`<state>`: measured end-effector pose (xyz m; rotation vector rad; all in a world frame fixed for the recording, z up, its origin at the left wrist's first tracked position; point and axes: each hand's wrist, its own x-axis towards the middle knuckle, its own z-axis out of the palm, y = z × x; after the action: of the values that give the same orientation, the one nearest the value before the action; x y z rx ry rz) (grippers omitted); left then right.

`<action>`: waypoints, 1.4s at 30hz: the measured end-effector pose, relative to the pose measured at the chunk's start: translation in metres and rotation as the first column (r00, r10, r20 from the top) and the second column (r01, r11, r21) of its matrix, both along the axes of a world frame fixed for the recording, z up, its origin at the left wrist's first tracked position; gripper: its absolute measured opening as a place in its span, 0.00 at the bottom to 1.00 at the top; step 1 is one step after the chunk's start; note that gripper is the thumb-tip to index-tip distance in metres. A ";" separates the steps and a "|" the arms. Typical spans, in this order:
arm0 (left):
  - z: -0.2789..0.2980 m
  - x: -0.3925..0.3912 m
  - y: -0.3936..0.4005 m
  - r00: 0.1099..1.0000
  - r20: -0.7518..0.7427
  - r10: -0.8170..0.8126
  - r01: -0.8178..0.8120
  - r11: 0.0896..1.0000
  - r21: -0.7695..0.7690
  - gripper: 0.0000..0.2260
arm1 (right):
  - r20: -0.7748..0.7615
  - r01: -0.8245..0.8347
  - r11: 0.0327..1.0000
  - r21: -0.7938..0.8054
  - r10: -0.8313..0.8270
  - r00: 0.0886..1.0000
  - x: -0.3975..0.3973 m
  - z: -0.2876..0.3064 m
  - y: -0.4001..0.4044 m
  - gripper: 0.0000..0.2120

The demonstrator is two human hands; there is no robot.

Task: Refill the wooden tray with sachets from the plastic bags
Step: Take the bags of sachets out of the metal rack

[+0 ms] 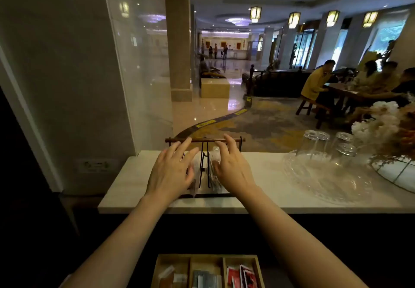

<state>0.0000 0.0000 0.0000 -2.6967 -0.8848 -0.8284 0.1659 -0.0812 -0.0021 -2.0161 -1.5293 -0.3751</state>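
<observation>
A wooden tray with three compartments lies at the bottom edge, on a dark lower surface. It holds white and brown sachets on the left, grey ones in the middle and red ones on the right. On the white counter stands a black wire stand with a wooden top bar. Clear plastic bags sit in the stand. My left hand and my right hand reach over the stand with fingers spread, resting on the bags on either side of the stand's middle post. Whether either hand grips a bag is hidden.
The white marble counter also carries a large clear glass dish with upturned drinking glasses to the right, and a flower arrangement at the far right. A glass panel rises at the left. People sit at a table beyond.
</observation>
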 end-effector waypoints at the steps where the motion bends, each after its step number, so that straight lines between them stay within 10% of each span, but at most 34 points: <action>1: -0.002 0.001 -0.001 1.000 -0.031 0.000 -0.001 0.999 -0.035 0.22 | 0.004 0.012 1.000 -0.027 -0.012 1.000 -0.001 -0.002 0.002 0.23; 10: -0.054 0.010 0.003 0.994 -0.109 -0.019 0.001 0.986 -0.164 0.26 | 0.299 -0.024 0.997 -0.078 0.047 0.953 -0.008 -0.032 0.004 0.19; 26: -0.085 0.039 0.017 0.992 -0.082 0.098 -0.122 0.922 -0.367 0.18 | 0.026 0.130 0.956 -0.264 -0.128 0.991 -0.014 -0.057 0.027 0.28; 42: -0.082 0.021 -0.007 0.923 0.364 0.123 0.071 0.877 -0.476 0.11 | 0.149 0.182 0.946 -0.268 -0.146 0.978 0.005 -0.042 0.028 0.09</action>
<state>0.0210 -0.0075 -0.0819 -2.9691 -1.3742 -1.3202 0.1713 -0.0531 -0.0445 -2.3927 -1.5669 -0.3758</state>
